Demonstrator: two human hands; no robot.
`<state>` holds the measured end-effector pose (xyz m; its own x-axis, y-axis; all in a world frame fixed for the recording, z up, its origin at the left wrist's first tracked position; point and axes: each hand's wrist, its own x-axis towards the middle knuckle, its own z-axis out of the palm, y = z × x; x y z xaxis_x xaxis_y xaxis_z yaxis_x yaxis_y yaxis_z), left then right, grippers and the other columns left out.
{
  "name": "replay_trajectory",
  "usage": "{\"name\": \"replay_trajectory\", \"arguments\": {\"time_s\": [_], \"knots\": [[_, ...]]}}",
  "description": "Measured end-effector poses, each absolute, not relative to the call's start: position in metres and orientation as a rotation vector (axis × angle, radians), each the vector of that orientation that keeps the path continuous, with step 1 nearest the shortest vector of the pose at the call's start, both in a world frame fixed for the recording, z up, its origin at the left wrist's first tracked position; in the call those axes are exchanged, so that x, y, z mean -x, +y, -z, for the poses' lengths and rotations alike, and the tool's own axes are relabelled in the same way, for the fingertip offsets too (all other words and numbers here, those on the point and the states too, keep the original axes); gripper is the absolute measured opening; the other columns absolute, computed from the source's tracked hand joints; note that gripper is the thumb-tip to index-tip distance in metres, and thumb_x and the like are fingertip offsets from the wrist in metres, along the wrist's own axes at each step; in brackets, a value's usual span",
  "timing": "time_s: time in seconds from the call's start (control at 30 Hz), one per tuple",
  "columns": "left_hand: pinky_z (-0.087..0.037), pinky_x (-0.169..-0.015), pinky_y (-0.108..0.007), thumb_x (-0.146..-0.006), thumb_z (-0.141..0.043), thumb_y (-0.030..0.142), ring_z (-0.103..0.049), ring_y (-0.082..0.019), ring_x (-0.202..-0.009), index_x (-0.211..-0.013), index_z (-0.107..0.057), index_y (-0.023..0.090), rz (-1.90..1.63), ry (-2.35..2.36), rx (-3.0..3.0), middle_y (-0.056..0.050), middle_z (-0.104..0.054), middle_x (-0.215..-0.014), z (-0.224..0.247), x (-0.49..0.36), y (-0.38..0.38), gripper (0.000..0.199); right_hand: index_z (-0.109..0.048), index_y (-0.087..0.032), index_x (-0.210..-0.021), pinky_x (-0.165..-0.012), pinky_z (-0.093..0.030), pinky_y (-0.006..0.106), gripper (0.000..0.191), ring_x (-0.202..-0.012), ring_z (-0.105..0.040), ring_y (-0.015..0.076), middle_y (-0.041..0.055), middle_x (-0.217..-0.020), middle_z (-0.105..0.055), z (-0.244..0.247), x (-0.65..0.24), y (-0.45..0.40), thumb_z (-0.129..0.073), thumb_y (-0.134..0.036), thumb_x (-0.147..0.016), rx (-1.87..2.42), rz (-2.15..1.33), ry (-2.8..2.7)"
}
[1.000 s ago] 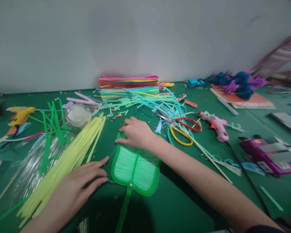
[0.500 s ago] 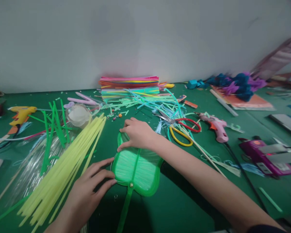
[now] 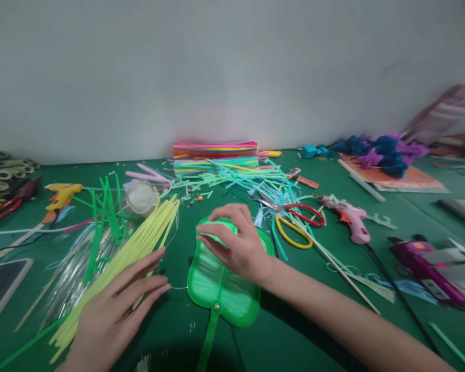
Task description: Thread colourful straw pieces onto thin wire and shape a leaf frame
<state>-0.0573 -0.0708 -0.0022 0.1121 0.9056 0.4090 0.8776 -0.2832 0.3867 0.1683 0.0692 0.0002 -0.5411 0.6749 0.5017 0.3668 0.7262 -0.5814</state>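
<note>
A green, lobed hand fan (image 3: 205, 284) lies on the table, with a pearl-like bead (image 3: 217, 307) where its narrow handle (image 3: 208, 338) starts. My left hand (image 3: 127, 299) is to the left of it, fingers closed on a thin whitish thread (image 3: 179, 288) that runs to the fan's left edge. More of the thread curves up past the fingertips. Over the upper part of the fan, my right hand (image 3: 238, 243) has bent fingers with a gap between them, and nothing shows in it. Whether its underside touches the fan I cannot tell.
Yellow strips (image 3: 120, 266) lie by my left hand. Scissors (image 3: 294, 219) and a pink glue gun (image 3: 352, 219) are at right, near a purple device (image 3: 430, 268). A yellow glue gun (image 3: 64, 196) and a phone (image 3: 3, 289) are at left. Coloured strips (image 3: 215, 152) are stacked by the wall.
My left hand has moved left, away from the fan's edge, drawing the thread out. My right hand has shifted right and off the fan's upper left rim.
</note>
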Motion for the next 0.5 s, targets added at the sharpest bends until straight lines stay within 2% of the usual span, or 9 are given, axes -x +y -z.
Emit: {"name": "replay_trajectory", "arguments": {"time_s": [0.07,0.13,0.2,0.3,0.4,0.47,0.5], "knots": [[-0.056,-0.097,-0.029,-0.093,-0.062,0.032,-0.068,-0.020,-0.113,-0.100,-0.073,0.029,-0.976,1.794,-2.339,0.000,-0.065,-0.135,-0.002,0.047,-0.065,0.013,-0.073,-0.023,-0.103,-0.081,-0.049,0.034,0.025,-0.091,-0.060,0.0194,0.0075,-0.100,-0.069,-0.001,-0.167,0.059,-0.062,-0.042,-0.092,0.826,-1.013,-1.932],[-0.057,-0.095,-0.027,-0.092,-0.064,0.029,-0.070,-0.019,-0.110,-0.097,-0.073,0.028,-1.028,1.662,-2.386,-0.001,-0.066,-0.133,-0.005,0.033,-0.055,0.010,-0.072,-0.020,-0.104,-0.063,-0.047,0.027,0.028,-0.070,-0.057,0.0132,0.0044,-0.089,-0.069,-0.001,-0.166,0.058,-0.066,-0.044,-0.089,0.774,-1.516,-1.603],[-0.057,-0.093,-0.025,-0.092,-0.064,0.025,-0.070,-0.018,-0.109,-0.096,-0.073,0.027,-1.076,1.508,-2.420,-0.003,-0.067,-0.131,-0.008,0.019,-0.044,0.010,-0.072,-0.019,-0.096,-0.055,-0.043,0.021,0.028,-0.061,-0.053,0.0084,0.0019,-0.083,-0.070,0.000,-0.168,0.062,-0.070,-0.045,-0.085,0.650,-1.816,-1.274],[-0.056,-0.093,-0.025,-0.088,-0.069,0.021,-0.069,-0.019,-0.111,-0.097,-0.074,0.027,-1.071,1.365,-2.328,-0.004,-0.067,-0.131,-0.011,0.004,-0.030,0.011,-0.070,-0.018,-0.082,-0.050,-0.041,0.017,0.026,-0.057,-0.056,0.0054,0.0011,-0.081,-0.072,0.000,-0.178,0.068,-0.078,-0.042,-0.079,0.543,-1.930,-1.018],[-0.055,-0.096,-0.029,-0.084,-0.073,0.026,-0.068,-0.021,-0.113,-0.104,-0.073,0.028,-1.104,1.298,-1.998,-0.005,-0.069,-0.126,-0.011,-0.007,-0.019,0.020,-0.069,-0.017,-0.081,-0.051,-0.045,0.015,0.026,-0.058,-0.063,0.0059,0.0013,-0.077,-0.074,0.000,-0.190,0.069,-0.081,-0.040,-0.077,0.519,-1.943,-0.931],[-0.058,-0.086,-0.027,-0.085,-0.072,0.032,-0.072,-0.020,-0.098,-0.105,-0.073,0.026,-1.185,1.339,-1.665,-0.006,-0.074,-0.111,-0.010,-0.013,-0.012,0.021,-0.069,-0.017,-0.081,-0.053,-0.048,0.014,0.027,-0.058,-0.066,0.0062,0.0003,-0.072,-0.074,0.001,-0.194,0.068,-0.083,-0.039,-0.075,0.504,-1.956,-0.881],[-0.059,-0.075,-0.023,-0.085,-0.072,0.035,-0.072,-0.017,-0.084,-0.102,-0.073,0.024,-1.214,1.373,-1.492,-0.005,-0.076,-0.098,-0.009,-0.016,-0.008,0.020,-0.069,-0.016,-0.081,-0.054,-0.049,0.013,0.027,-0.058,-0.067,0.0061,0.0000,-0.071,-0.074,0.001,-0.195,0.067,-0.083,-0.039,-0.074,0.498,-1.962,-0.869]]}}
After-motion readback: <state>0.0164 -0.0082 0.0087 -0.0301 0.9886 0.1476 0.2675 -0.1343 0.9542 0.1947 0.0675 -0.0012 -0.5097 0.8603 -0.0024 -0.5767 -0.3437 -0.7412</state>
